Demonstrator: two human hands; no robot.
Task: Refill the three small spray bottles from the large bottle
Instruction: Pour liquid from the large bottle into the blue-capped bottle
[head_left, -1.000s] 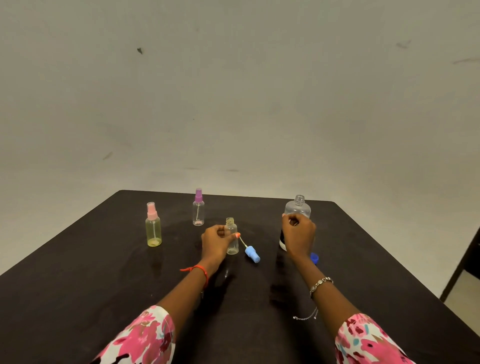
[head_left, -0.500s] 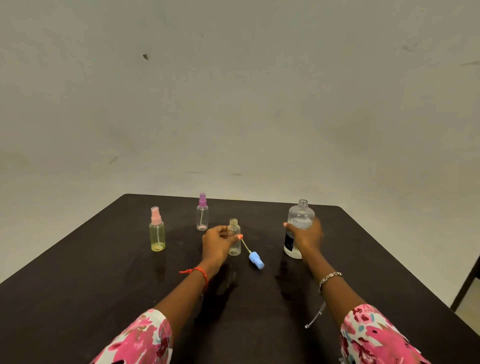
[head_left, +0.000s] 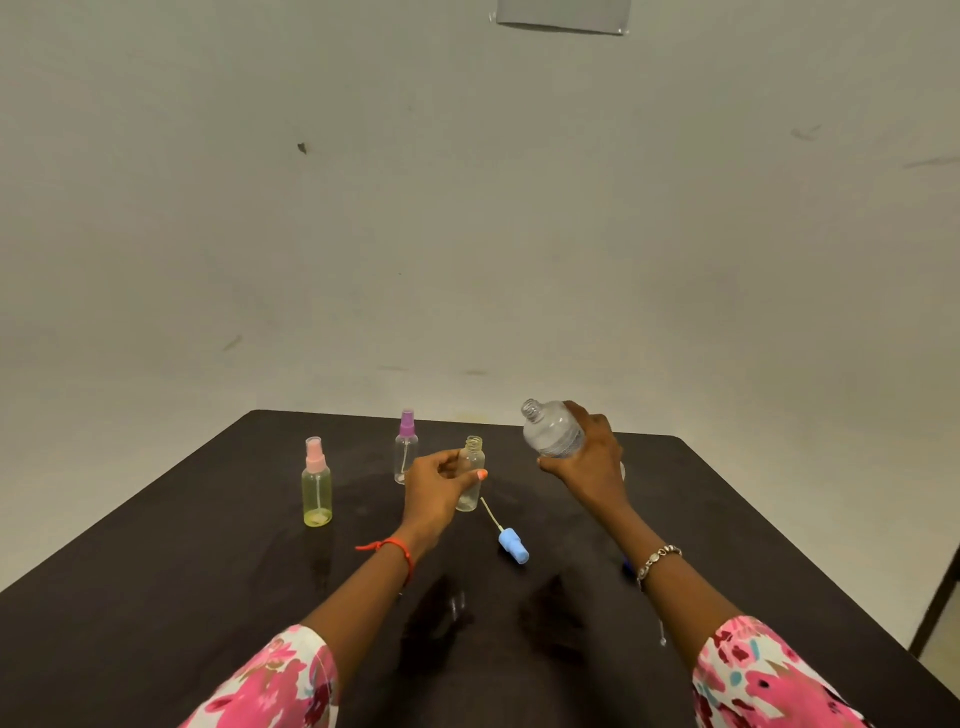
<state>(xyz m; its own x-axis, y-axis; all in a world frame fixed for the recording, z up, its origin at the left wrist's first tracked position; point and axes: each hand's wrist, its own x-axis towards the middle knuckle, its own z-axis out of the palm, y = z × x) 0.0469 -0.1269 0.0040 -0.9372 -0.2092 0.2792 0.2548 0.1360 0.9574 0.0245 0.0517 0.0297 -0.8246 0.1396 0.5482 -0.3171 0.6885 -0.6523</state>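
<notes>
Hands on two bottles, the large one tipped toward the small open one.

Nearest you, both forearms reach out from floral pink sleeves over the dark table (head_left: 156, 571), a red thread on your left wrist and a beaded bracelet on your right. Between them lies the blue spray cap (head_left: 513, 544) on its side, its dip tube pointing toward the open small bottle (head_left: 471, 478). Your left hand (head_left: 439, 486) grips that bottle from the left, thumb across its front; it stands upright and uncapped. Your right hand (head_left: 592, 462) is wrapped round the body of the large clear bottle (head_left: 550, 434), held tilted with its open neck up and to the left, higher than the small bottle's mouth and apart from it. Farther left stand the pink-capped spray bottle (head_left: 317, 488), yellowish, and behind your left hand the purple-capped spray bottle (head_left: 405, 447), both capped and upright.
</notes>
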